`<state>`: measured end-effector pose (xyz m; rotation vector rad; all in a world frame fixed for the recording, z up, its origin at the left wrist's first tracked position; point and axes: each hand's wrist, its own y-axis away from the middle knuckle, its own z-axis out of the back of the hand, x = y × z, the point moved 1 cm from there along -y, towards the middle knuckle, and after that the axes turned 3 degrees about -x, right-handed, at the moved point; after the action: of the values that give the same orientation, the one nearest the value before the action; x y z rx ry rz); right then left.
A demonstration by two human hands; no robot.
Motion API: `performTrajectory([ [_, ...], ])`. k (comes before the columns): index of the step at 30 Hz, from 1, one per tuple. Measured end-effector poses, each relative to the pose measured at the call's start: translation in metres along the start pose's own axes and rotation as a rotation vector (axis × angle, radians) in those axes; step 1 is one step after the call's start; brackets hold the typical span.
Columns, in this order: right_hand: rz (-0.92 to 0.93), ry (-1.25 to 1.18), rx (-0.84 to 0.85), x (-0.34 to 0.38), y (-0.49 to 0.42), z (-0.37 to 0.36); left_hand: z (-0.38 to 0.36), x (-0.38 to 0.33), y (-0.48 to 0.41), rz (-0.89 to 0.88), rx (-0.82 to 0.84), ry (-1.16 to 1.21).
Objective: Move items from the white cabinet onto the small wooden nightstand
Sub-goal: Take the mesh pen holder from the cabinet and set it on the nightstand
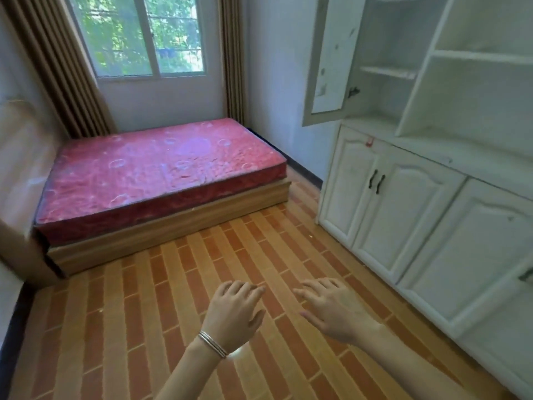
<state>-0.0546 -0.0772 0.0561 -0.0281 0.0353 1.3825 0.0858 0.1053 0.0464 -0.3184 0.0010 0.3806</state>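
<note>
Off to the right stood the white cabinet (403,197), upper door (328,59) open; right hand (331,307) was nearer, left hand (233,310) beside it, both empty, fingers loosely spread.

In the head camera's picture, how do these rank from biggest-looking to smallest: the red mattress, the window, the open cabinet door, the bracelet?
1. red mattress
2. window, though the picture's top edge cuts it off
3. open cabinet door
4. bracelet, smallest even though it is nearest the camera

A bare red mattress (161,171) on its wooden base (173,229) (brown curtains (54,62) flank the window (141,36)).
</note>
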Motion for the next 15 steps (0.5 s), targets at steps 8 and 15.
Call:
performTrajectory([
  [8,-0.257,-0.057,0.027,-0.06,-0.049,0.008,-0.033,0.028,-0.126,-0.305,-0.025,0.033],
  [15,-0.453,-0.043,-0.115,-0.115,-0.094,0.041,-0.035,0.046,-0.243,-0.482,-0.122,0.046],
])
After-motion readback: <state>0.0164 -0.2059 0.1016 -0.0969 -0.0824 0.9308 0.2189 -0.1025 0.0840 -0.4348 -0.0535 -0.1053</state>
